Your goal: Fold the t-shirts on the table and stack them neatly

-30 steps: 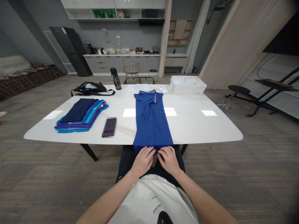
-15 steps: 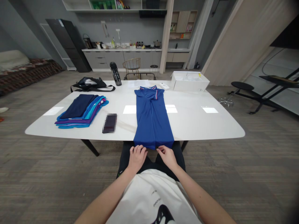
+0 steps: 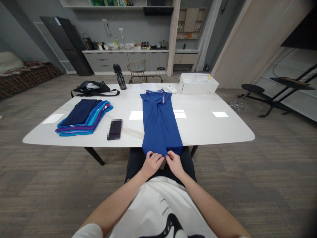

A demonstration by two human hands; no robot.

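A blue polo shirt with a red-and-white striped collar lies folded into a long strip on the white table. Its collar points away from me, and its hem hangs over the near edge above my lap. My left hand grips the hem, fingers bent over the cloth. Just right of it, my right hand pinches the same hem between thumb and fingers. The two hands are close together, almost touching. Their fingertips are partly hidden at the cloth.
A stack of folded clothes lies on the left, with a blurred dark rectangular object beside it. Farther back are a black bag, a dark bottle, a small white object and a white box.
My left hand has moved right along the hem, closer to my right hand. The hem's middle is now drawn together between them. The view has shifted slightly.
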